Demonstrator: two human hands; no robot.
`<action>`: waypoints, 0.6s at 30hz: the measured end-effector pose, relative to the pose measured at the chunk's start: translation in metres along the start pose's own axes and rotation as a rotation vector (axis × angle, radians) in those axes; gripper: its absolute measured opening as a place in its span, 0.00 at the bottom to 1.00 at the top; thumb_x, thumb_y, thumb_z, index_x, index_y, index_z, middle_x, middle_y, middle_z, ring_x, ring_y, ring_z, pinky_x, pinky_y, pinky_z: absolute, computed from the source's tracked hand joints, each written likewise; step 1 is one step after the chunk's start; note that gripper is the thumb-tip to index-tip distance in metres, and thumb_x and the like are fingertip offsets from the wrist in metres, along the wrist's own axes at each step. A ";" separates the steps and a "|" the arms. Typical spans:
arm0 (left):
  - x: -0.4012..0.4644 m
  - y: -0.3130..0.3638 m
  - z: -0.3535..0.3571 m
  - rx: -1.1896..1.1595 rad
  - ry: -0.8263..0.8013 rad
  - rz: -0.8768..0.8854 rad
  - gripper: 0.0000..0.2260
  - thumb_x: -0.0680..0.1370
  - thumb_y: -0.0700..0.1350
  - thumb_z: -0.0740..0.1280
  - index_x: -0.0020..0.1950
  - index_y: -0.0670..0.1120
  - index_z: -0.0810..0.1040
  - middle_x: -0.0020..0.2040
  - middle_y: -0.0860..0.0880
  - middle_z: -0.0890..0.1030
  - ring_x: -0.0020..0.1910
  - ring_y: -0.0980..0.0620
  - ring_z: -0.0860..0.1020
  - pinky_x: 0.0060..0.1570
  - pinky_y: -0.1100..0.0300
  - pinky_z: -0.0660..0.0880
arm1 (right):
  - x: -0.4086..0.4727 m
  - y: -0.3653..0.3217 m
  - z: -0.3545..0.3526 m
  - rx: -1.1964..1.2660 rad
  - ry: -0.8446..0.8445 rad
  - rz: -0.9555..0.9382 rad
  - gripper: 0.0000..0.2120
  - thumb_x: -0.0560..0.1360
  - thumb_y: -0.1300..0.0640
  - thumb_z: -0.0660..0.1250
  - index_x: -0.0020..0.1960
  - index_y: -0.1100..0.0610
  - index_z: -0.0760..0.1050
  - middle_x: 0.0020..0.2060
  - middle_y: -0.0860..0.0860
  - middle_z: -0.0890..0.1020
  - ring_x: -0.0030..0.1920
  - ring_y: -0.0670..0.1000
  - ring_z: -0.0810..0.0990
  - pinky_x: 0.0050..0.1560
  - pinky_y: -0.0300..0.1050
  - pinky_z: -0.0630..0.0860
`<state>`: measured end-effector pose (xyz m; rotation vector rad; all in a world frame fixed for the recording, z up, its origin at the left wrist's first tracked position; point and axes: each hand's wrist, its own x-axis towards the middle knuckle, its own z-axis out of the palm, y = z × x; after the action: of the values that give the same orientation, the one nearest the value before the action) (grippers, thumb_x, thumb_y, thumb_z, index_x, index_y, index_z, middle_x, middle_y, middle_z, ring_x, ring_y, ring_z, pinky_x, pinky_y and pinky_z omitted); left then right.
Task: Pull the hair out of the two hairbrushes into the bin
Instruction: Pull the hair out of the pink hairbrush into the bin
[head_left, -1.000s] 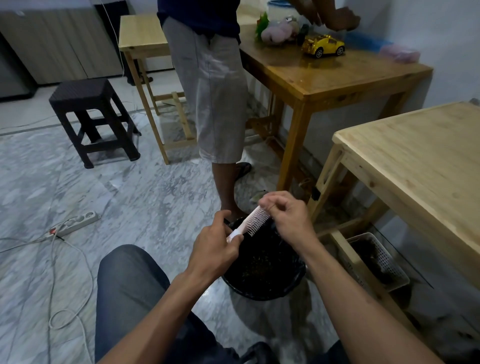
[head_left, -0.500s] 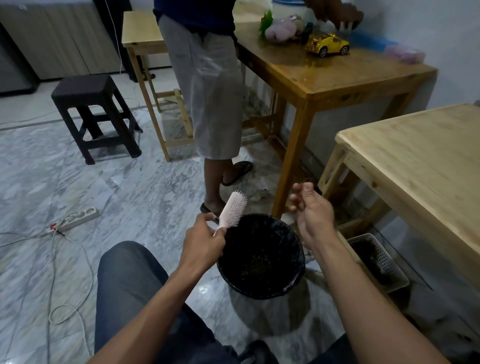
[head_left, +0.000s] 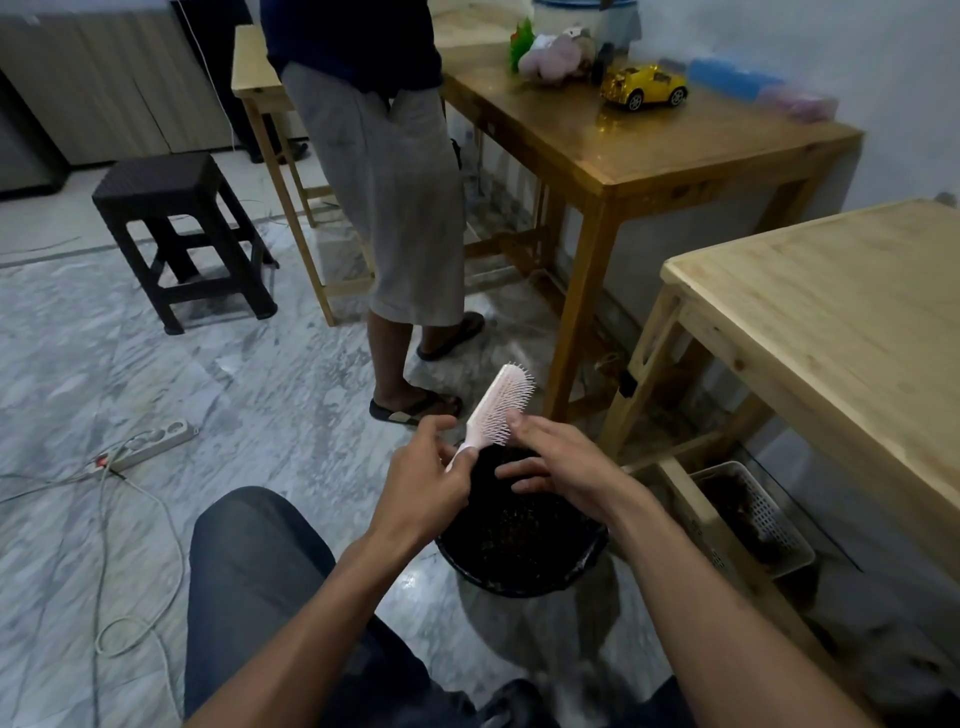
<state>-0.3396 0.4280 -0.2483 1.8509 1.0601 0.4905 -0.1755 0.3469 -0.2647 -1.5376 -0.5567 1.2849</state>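
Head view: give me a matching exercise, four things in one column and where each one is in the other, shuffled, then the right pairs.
Things:
1. hairbrush
2. bin
3. toy car
4. power strip

Places:
A. on the floor at the left, with cables
B. in the left hand, above the bin's far edge
C. on the far, darker table
D. on the floor below both hands

The right hand reaches to the bristles.

Pairs: 1-B, 2-D, 3-C, 4-A
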 end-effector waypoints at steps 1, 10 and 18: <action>-0.001 0.002 0.001 -0.005 -0.015 0.006 0.17 0.78 0.48 0.68 0.66 0.49 0.72 0.42 0.51 0.83 0.32 0.51 0.83 0.39 0.47 0.83 | -0.001 0.000 0.002 0.018 -0.037 -0.018 0.20 0.77 0.42 0.70 0.63 0.53 0.80 0.53 0.49 0.86 0.46 0.50 0.87 0.41 0.39 0.81; -0.006 0.003 -0.004 -0.062 -0.057 -0.021 0.20 0.78 0.41 0.65 0.70 0.48 0.69 0.50 0.51 0.80 0.29 0.50 0.82 0.32 0.55 0.80 | -0.004 0.003 -0.007 0.042 -0.037 -0.086 0.06 0.73 0.58 0.77 0.45 0.60 0.85 0.33 0.51 0.82 0.31 0.44 0.77 0.32 0.34 0.76; -0.005 -0.006 -0.005 -0.072 -0.005 -0.079 0.18 0.79 0.41 0.64 0.69 0.47 0.71 0.46 0.50 0.80 0.29 0.51 0.81 0.28 0.60 0.76 | -0.003 -0.002 -0.027 0.302 0.387 -0.193 0.06 0.78 0.60 0.72 0.48 0.62 0.85 0.30 0.50 0.81 0.30 0.44 0.76 0.31 0.34 0.76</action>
<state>-0.3485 0.4275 -0.2500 1.7396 1.0934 0.4713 -0.1509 0.3347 -0.2635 -1.3918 -0.2414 0.8501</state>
